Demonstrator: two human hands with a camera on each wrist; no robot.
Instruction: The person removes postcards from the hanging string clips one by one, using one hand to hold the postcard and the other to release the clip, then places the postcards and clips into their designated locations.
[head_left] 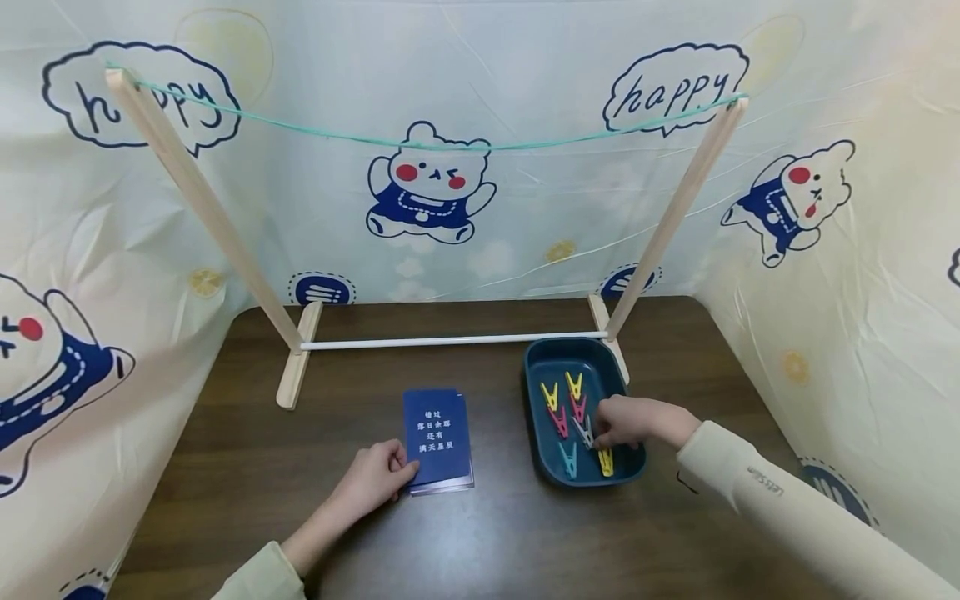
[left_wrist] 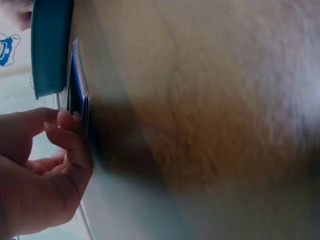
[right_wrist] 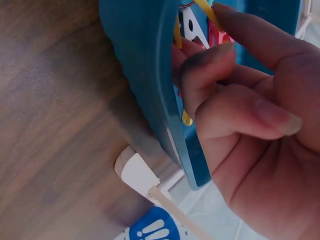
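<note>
A stack of blue cards (head_left: 437,437) with white writing lies on the table. My left hand (head_left: 375,477) pinches its near left corner, thumb on top and the other fingers curled at the edge; the left wrist view shows the stack's thin layered edges (left_wrist: 80,82). To the right, a dark teal tray (head_left: 534,433) holds several small clothespins in yellow, pink, grey and blue. My right hand (head_left: 628,419) reaches over the tray's right wall, its fingertips pinching a yellow clothespin (head_left: 606,463). Beside them lies a grey clothespin (head_left: 584,432). Fingers partly cover the clothespins in the right wrist view.
Behind the cards and tray stands a wooden frame with two leaning posts (head_left: 202,200), feet (head_left: 292,379) and a white crossbar (head_left: 420,342). A sagging green string (head_left: 322,133) joins the post tops. Printed cloth (head_left: 525,217) surrounds the brown table (head_left: 337,542).
</note>
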